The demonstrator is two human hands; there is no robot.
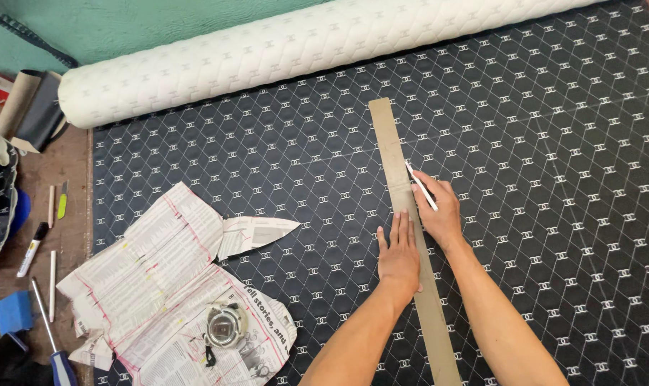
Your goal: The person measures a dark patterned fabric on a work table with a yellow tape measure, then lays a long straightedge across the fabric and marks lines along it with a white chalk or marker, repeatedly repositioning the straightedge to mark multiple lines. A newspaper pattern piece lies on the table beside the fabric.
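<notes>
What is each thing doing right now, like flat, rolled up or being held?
Left hand: pressed flat on the ruler.
Right hand: gripping a white pencil.
White pencil: held, tip by the ruler's edge.
Long ruler: lying flat on the dark fabric.
Dark quilted fabric: spread out flat.
White quilted roll: rolled up.
Newspaper pieces: cut, crumpled, lying flat.
Tape roll: resting on the newspaper.

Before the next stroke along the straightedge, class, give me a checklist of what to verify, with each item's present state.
1. Left hand pressed flat on the straightedge: ok.
2. Right hand gripping the white marking pencil: ok.
3. Pencil tip against the straightedge's right edge: ok.
4. Dark quilted fabric lying flat beneath: ok.
5. Newspaper patterns away from the line: ok.
6. Straightedge aligned to an earlier mark: cannot tell.
</notes>
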